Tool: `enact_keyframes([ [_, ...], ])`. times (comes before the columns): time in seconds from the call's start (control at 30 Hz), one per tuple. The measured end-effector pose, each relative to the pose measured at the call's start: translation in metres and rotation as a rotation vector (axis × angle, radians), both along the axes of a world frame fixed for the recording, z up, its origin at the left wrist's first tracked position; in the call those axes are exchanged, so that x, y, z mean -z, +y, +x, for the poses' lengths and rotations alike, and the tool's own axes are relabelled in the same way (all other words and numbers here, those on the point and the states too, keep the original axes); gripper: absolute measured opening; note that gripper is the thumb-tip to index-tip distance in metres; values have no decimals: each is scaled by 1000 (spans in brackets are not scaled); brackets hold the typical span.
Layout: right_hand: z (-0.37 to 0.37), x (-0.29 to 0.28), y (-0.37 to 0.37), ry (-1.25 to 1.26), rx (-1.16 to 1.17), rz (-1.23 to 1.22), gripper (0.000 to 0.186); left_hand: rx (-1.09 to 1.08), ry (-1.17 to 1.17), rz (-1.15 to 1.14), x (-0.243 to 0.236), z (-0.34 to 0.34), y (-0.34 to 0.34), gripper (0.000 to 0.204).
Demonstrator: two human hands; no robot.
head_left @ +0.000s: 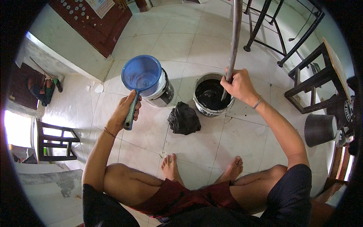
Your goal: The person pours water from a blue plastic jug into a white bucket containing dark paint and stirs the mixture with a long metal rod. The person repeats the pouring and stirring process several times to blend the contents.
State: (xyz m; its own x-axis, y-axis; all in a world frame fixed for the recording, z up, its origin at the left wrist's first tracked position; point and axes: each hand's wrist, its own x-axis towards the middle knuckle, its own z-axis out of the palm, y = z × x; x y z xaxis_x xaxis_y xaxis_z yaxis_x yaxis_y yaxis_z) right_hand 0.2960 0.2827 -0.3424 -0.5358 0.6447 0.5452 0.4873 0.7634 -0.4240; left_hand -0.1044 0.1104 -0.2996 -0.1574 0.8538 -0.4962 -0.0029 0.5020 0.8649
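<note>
My left hand is closed round the handle of a blue plastic dipper. The dipper's bowl hangs over a white bucket and hides most of its opening. In my right hand is a long grey metal pipe, gripped near its lower end. The pipe slants down into a second bucket, where its tip meets a dark, wet-looking black mix. Between the buckets and my feet lies a crumpled black plastic bag.
Dark metal stand legs rise at the far right, with a wooden stool nearer. A black bucket stands at the right. To the left are a dark slatted chair and a wall corner. Light tiles cover the floor.
</note>
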Motion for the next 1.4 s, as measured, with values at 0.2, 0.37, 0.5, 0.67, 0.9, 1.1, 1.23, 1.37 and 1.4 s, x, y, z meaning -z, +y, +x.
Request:
enact_keyframes([
  [0.2,-6,5,-6,249,53,-231,29,7,-63,-2,14,-9,2,53],
  [0.37,-1,3,2,71,23,102,33,8,-66,-55,12,-15,2,56],
  [0.5,-7,4,-3,86,39,-196,29,-2,-74,-80,8,-13,1,55],
  [0.67,-12,3,-6,290,61,-319,33,-23,-10,-158,-1,-12,2,55],
  [0.9,-6,-4,0,28,-18,24,30,-51,132,-114,-5,-7,3,48],
  [1.1,-11,4,-10,295,65,-344,31,-6,363,-122,-5,7,4,43],
  [1.23,-3,1,-3,165,24,22,29,-25,404,-104,-3,9,4,40],
  [1.37,-2,-1,-6,-13,-7,42,26,-7,475,-78,0,7,6,39],
  [1.4,-5,-1,-8,49,13,-72,27,-7,471,-73,0,7,6,39],
])
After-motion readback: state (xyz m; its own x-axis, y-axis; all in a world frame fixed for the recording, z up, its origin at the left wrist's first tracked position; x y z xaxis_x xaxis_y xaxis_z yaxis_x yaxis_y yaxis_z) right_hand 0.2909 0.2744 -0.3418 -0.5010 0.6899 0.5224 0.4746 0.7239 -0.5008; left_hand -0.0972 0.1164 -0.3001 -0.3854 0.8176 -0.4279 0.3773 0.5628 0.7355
